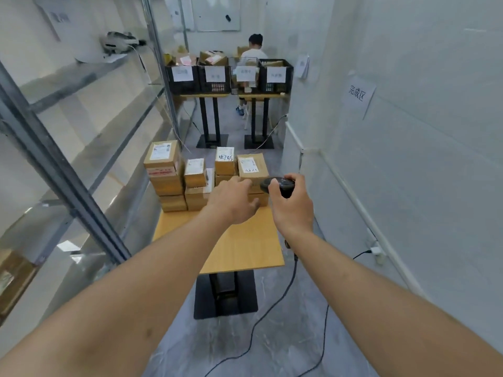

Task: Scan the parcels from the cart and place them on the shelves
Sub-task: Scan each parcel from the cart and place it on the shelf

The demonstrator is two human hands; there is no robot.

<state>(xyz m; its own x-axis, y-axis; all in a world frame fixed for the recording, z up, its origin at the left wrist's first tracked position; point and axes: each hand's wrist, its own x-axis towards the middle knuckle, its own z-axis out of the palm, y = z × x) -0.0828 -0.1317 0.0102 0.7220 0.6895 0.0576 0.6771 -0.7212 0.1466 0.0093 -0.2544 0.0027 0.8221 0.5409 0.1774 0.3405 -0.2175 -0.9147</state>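
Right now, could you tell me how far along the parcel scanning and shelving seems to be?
Done: one brown cardboard box lies on the metal shelf rack's lower left shelf; whether it came from this batch is unclear. In hand: the right hand grips the black handheld scanner, and the left hand reaches toward the stacked brown cardboard parcels. Left: those stacks on the wooden table.

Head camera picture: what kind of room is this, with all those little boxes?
Probably a parcel sorting or storage room. Labelled cardboard parcels are stacked on a small table, the right hand grips a barcode scanner, metal shelves line the left wall, and labelled black crates stand at the back.
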